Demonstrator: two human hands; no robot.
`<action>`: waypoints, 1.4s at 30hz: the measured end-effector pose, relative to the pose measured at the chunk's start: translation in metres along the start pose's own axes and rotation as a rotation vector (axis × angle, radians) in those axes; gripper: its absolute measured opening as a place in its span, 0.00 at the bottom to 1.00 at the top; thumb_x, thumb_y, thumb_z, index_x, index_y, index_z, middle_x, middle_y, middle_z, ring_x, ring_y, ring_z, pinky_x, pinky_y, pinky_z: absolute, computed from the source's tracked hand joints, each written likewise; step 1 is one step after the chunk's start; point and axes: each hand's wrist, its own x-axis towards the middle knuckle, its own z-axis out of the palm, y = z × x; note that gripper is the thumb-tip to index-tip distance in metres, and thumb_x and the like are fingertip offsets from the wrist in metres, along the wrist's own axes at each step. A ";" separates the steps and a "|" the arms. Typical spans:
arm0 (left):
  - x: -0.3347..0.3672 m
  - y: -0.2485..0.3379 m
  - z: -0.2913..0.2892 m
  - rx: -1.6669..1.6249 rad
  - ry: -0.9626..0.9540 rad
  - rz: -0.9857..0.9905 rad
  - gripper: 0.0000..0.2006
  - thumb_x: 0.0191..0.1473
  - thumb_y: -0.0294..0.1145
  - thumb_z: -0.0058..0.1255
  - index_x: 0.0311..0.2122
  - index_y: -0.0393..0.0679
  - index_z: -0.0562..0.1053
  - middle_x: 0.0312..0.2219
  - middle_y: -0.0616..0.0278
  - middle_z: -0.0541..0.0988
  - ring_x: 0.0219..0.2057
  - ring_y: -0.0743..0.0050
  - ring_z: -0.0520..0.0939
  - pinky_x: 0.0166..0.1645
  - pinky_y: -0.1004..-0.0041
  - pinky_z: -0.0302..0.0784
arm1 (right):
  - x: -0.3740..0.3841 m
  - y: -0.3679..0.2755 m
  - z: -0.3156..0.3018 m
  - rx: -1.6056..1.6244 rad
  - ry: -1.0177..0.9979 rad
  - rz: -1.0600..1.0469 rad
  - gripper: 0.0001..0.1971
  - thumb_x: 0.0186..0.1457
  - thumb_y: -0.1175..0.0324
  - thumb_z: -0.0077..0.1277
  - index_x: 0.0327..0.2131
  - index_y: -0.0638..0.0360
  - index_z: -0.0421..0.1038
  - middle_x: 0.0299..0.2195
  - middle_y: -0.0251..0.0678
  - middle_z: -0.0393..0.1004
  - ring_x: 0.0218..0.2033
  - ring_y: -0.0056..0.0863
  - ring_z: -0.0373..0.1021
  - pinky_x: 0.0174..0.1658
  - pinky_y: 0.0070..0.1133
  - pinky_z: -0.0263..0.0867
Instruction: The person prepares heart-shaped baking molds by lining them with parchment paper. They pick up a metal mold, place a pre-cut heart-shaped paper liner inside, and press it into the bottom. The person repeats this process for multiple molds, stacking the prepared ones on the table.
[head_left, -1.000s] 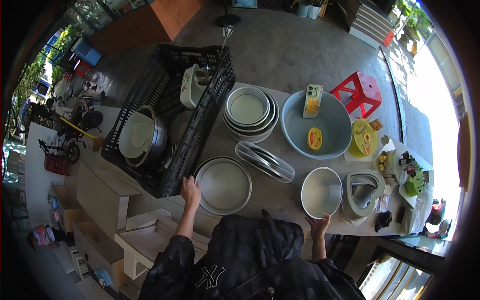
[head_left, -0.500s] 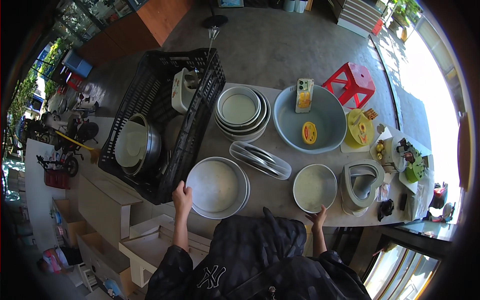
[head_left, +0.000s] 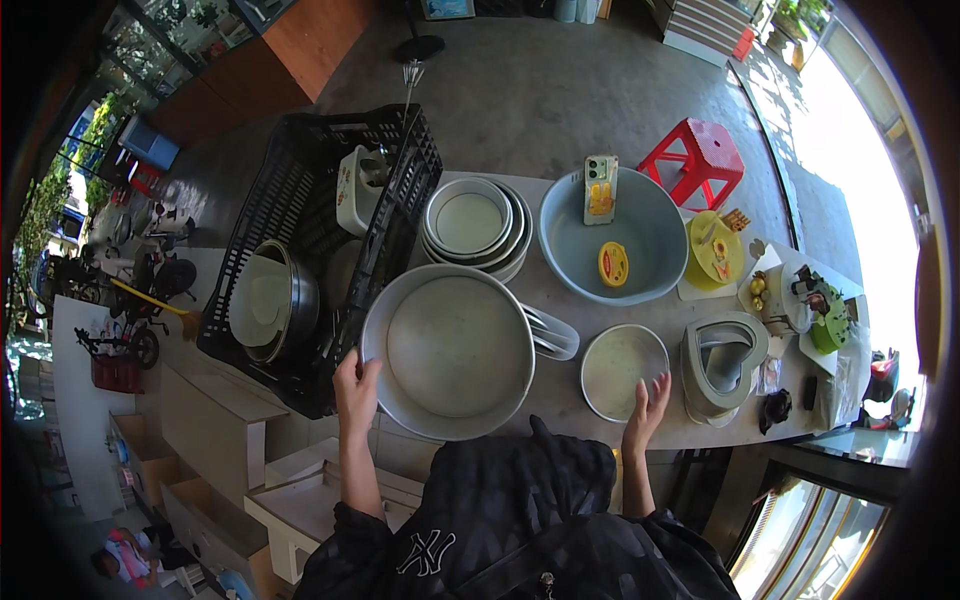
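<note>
A large round metal cake pan (head_left: 455,340) is raised off the table in front of me, tilted toward me. My left hand (head_left: 355,395) grips its left rim, thumb over the edge. It covers part of some long oval metal tins (head_left: 553,333) beneath its right side. My right hand (head_left: 648,405) hangs with fingers apart at the lower right of a smaller round pan (head_left: 620,365) and holds nothing. Whether a fingertip touches that pan I cannot tell. Right of it stand several stacked heart-shaped pans (head_left: 698,385).
Left is a black plastic crate (head_left: 275,190) holding metal bowls (head_left: 305,300) and a white kitchen scale (head_left: 352,205). Nested round pans (head_left: 470,222) stand behind the raised one. A grey-blue basin (head_left: 650,235) holds a phone (head_left: 600,190) and a yellow tub (head_left: 613,264). A red stool (head_left: 712,150) stands beyond.
My left hand has lifted the large pan from the table toward me, so it looks bigger. My right hand has risen from the small pan's rim, its fingers spreading.
</note>
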 end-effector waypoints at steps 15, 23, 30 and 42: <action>-0.003 0.023 0.066 -0.043 -0.272 0.054 0.05 0.44 0.25 0.43 0.25 0.35 0.64 0.11 0.64 0.63 0.15 0.85 0.62 0.19 0.78 0.56 | 0.001 -0.054 0.058 1.016 -0.898 0.653 0.41 0.41 0.46 0.50 0.54 0.61 0.48 0.50 0.48 0.57 0.50 0.36 0.57 0.52 0.33 0.52; -0.020 0.034 0.089 0.013 -0.297 0.346 0.26 0.50 0.32 0.42 0.52 0.33 0.52 0.44 0.42 0.64 0.47 0.58 0.67 0.48 0.69 0.60 | -0.003 -0.050 0.060 1.462 -1.352 0.676 0.36 0.37 0.54 0.51 0.52 0.56 0.55 0.49 0.56 0.56 0.49 0.49 0.57 0.53 0.38 0.49; -0.039 0.095 0.070 -0.110 -0.552 0.497 0.34 0.48 0.37 0.46 0.55 0.31 0.47 0.52 0.41 0.56 0.53 0.51 0.59 0.54 0.65 0.54 | -0.002 -0.110 0.062 1.125 -1.538 0.330 0.33 0.35 0.72 0.56 0.48 0.72 0.56 0.49 0.57 0.57 0.53 0.48 0.51 0.55 0.35 0.45; -0.037 0.096 0.053 -0.080 -0.098 0.346 0.10 0.56 0.29 0.34 0.27 0.37 0.66 0.15 0.68 0.64 0.20 0.87 0.60 0.21 0.80 0.55 | 0.005 -0.113 0.031 1.076 -1.364 0.245 0.35 0.36 0.62 0.53 0.45 0.82 0.56 0.48 0.62 0.56 0.51 0.53 0.53 0.55 0.36 0.45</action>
